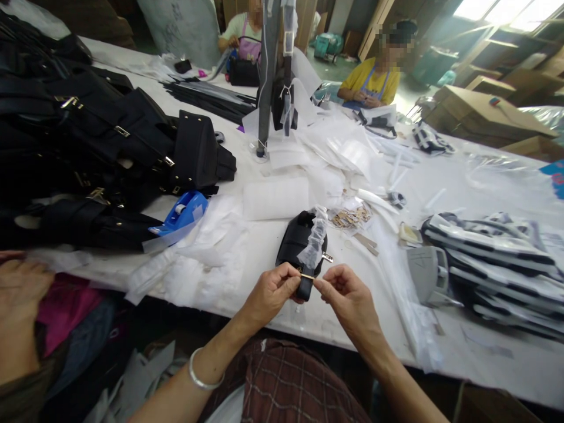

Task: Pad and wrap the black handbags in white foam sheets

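Note:
A small black bag (291, 242) lies on the white table near its front edge, with clear crinkled plastic (315, 239) over its right side and a metal clasp (327, 257) sticking out to the right. My left hand (278, 289) pinches the bag's near end beside a thin gold-coloured metal piece (307, 277). From the other side, the closed fingertips of my right hand (343, 289) meet the right end of that gold piece.
Black bags (127, 135) are heaped at the left, near a blue tape dispenser (185, 212). A grey dispenser (427, 273) and wrapped items (493, 258) are at the right. A metal post (267, 76) rises behind. A neighbour's hands (22, 294) are at far left; two people sit opposite.

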A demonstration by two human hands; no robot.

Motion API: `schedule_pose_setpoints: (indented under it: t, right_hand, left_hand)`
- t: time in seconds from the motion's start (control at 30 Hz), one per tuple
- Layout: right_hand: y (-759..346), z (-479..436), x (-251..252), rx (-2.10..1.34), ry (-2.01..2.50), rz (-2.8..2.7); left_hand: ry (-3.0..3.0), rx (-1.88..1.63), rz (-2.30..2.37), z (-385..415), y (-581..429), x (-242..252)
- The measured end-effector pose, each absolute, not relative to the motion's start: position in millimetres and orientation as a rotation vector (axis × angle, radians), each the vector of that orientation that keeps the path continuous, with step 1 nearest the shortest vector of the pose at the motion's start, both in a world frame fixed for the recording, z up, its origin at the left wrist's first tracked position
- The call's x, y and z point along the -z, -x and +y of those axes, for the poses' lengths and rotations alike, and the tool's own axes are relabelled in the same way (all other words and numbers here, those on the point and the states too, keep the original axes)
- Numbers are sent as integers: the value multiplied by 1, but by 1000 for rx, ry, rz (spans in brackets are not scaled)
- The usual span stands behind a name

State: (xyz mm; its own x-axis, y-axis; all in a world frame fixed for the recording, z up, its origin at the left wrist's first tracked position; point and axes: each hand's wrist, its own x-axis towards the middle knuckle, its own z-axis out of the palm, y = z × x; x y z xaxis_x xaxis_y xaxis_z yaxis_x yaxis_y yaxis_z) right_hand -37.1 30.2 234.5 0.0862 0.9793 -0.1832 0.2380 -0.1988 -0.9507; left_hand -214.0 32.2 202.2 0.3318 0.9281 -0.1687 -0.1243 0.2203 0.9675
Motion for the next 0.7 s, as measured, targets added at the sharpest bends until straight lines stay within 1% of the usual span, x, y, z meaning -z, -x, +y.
schedule_pose_setpoints:
  t: [0.1,0.2,0.33,0.53,0.7]
  right_hand:
    - [38,22,-235,-1219,1673,-1312]
    - [42,15,-235,-1289,1704,-1242]
    - [46,13,-234,-1432,1664,-1112]
    - [41,17,-229,-1477,1538,-1131]
    - [39,18,-220,-1570,1519,-1100]
  left_hand:
    - [-1304,-953,1107,29,208,-203]
    - [-1447,-989,1184,27,205,-203]
    - [-1461,-986,1216,29,204,-203]
    - [-1511,-977,1251,37,201,-205]
    - [-1383,-951,1240,38,199,-208]
